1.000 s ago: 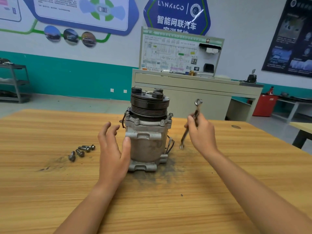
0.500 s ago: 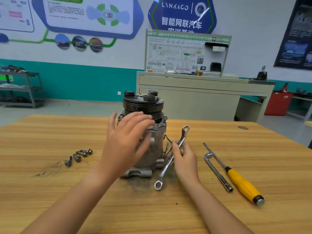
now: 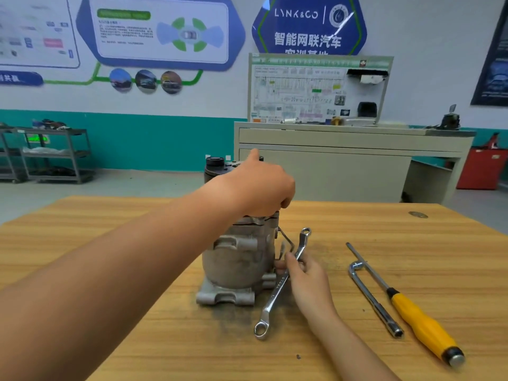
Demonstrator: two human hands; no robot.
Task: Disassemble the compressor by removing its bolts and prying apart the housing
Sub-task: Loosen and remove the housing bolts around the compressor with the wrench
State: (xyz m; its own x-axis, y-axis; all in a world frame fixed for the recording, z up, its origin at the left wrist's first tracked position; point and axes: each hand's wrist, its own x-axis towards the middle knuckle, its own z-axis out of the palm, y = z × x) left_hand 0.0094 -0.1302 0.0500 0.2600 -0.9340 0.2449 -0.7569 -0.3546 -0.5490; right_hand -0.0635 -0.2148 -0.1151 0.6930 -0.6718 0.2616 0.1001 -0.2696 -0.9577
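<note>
Wood-grain tabletop (image 3: 192, 353) fills the near field, with a dark smear of grime (image 3: 228, 317) in front of the compressor's base. Nearest on the right lies a yellow-handled screwdriver (image 3: 423, 325), blade pointing away and to the left. Just beside it lies an L-shaped socket wrench (image 3: 371, 295) on almost the same line.

A ring spanner (image 3: 277, 287) slants with its lower ring on the wood and its upper ring raised beside the compressor. The right hand (image 3: 305, 273) holds its shank about midway, fingers curled round it.

The compressor (image 3: 239, 259) stands near the table's middle. Its long axis is vertical, with the cast mounting feet on the wood and the black pulley end up. The left hand (image 3: 261, 185) reaches over from the left and grips that upper end. Its fingers are curled down over the far right side and the thumb sticks up.

Beyond the table stands a beige cabinet (image 3: 330, 174) carrying a wiring-diagram board (image 3: 319, 89). A red bin (image 3: 481, 166) sits to its right and a metal shelf rack (image 3: 55, 152) far left. The back wall has a teal lower band (image 3: 151, 141) and white above, with a blue sign (image 3: 308, 26).
</note>
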